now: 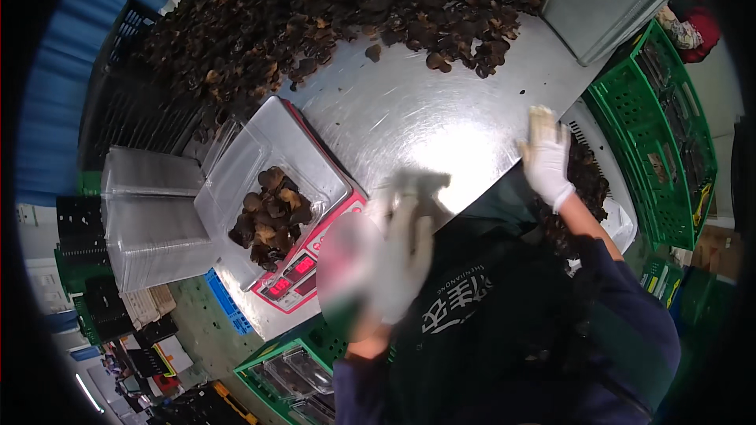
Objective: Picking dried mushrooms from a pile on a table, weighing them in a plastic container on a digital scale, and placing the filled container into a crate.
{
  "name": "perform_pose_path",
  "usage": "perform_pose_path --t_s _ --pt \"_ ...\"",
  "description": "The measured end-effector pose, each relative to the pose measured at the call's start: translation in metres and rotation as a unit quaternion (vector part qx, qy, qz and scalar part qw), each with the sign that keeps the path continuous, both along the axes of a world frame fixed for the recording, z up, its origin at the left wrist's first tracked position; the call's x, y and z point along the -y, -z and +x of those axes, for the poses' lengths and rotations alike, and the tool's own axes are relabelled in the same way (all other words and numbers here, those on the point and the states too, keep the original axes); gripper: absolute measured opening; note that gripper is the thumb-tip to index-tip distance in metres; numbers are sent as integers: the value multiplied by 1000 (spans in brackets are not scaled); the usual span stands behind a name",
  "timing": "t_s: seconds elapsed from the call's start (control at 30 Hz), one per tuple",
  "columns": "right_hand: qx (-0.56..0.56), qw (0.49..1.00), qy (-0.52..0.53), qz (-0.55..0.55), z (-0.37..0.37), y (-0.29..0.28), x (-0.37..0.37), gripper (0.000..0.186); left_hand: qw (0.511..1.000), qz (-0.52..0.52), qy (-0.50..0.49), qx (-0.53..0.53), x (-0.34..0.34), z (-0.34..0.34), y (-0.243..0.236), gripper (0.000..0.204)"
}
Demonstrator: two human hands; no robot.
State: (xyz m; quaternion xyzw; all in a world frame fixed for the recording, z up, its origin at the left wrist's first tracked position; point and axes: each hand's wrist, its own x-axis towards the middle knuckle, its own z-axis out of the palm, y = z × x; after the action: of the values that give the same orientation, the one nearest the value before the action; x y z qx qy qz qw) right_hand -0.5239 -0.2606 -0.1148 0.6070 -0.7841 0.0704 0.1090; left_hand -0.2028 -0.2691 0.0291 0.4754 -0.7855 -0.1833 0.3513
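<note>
My left hand, in a white glove, is between the scale and my dark apron. It is smeared by motion and a round blur covers part of it, so its grip cannot be made out. My right hand, also gloved, is open at the table's right edge, its fingers stretched out and nothing seen in them. Left of my left hand, a red and silver weighing scale with a lit display bears a clear plastic box. Inside lie dark brown wood ear mushrooms.
A large heap of mushrooms covers the far side of the metal table. Stacked clear boxes stand left of the scale. At right are a grey metal container, a green crate and a white basket with mushrooms.
</note>
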Motion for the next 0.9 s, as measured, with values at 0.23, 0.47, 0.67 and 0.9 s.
perform_pose_path --t_s 0.23,0.47,0.67,0.9 --pt "-1 986 159 -56 -113 -17 -65 61 998 61 2 13 33 -48 99 76" --pt "140 968 -58 -198 -54 -35 126 61 975 34 -157 156 70 -59 123 108" --pt "176 970 19 -170 -46 -20 266 54 972 107 -154 139 75 -76 108 116" --pt "294 920 -260 6 71 -38 209 53 965 133 -201 101 71 -73 99 135"
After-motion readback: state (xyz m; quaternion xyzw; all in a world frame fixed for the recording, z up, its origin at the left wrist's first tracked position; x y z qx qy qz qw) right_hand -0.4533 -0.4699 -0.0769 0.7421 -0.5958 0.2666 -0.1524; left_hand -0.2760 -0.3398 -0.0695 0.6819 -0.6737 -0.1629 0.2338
